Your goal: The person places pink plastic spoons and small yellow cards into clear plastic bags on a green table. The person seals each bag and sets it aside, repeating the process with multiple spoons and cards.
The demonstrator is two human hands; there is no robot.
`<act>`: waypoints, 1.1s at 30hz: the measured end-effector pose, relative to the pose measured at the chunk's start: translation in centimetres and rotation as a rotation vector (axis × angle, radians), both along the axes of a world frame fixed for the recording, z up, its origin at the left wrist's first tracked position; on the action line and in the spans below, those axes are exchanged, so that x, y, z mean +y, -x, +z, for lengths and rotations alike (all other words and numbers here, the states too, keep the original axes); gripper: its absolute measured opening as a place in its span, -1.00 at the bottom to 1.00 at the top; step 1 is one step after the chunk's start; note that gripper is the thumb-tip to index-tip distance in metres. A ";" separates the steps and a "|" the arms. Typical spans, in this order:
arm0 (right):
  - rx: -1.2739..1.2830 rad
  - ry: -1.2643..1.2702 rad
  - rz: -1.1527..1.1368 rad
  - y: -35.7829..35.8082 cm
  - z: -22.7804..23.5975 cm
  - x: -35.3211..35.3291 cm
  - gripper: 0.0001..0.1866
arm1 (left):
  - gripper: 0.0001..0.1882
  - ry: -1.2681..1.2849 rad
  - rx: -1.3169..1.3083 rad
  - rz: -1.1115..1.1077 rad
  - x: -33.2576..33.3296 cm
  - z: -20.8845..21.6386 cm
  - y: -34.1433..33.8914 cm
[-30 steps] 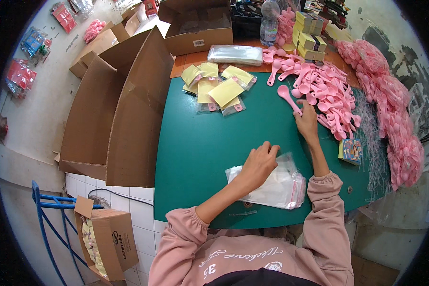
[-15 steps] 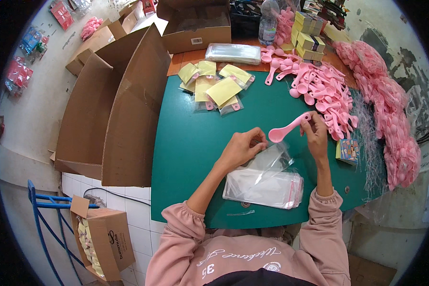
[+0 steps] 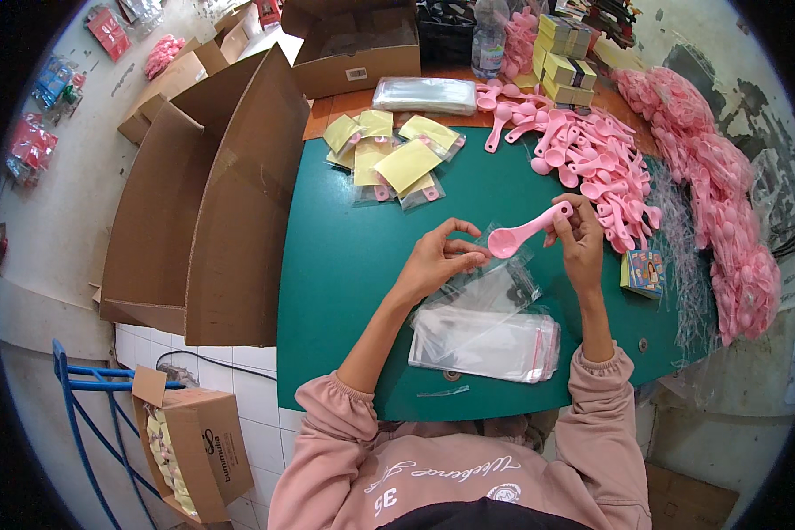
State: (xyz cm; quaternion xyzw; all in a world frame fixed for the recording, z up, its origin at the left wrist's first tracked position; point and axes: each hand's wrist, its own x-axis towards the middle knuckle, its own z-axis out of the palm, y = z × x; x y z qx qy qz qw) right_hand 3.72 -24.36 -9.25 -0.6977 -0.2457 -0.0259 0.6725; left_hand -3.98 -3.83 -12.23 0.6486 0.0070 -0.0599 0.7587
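Observation:
My right hand (image 3: 579, 238) pinches a pink measuring spoon (image 3: 526, 234) by the holed end of its handle, the bowl pointing left. Thumb and fingers of my left hand (image 3: 444, 258) grip a clear plastic bag (image 3: 496, 287) near its upper edge. The spoon's bowl is at that edge; whether it is inside the film, I cannot tell. Under the bag lies a stack of clear bags (image 3: 477, 346) on the green tabletop (image 3: 344, 283). A small stack of printed cards (image 3: 643, 272) sits right of my right hand, below a heap of pink spoons (image 3: 596, 163).
Filled bags with yellow cards (image 3: 408, 166) lie at the far left of the table. Behind them are a clear-wrapped pack (image 3: 426, 94), a bottle (image 3: 488, 44) and yellow card stacks (image 3: 567, 71). Large cardboard boxes (image 3: 247, 203) border the left side; bagged spoons (image 3: 711, 177) line the right.
My right hand has moved the spoon slightly left and down, bringing its bowl to the bag's edge. My left hand's fingers have spread somewhat, and the bag's upper edge has lifted beside them.

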 end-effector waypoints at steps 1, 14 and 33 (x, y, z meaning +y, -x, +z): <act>0.000 -0.001 0.002 0.1 0.0 0.1 -0.86 | -0.69 -0.023 -0.001 -0.001 0.0 -0.1 0.0; 0.046 0.204 0.129 1.3 0.7 0.9 -0.80 | -0.63 -0.015 0.013 -0.060 -0.5 -0.3 0.1; -0.118 0.766 -0.624 0.2 4.0 -11.6 -0.61 | -0.62 0.134 -0.115 -0.183 1.2 5.5 0.7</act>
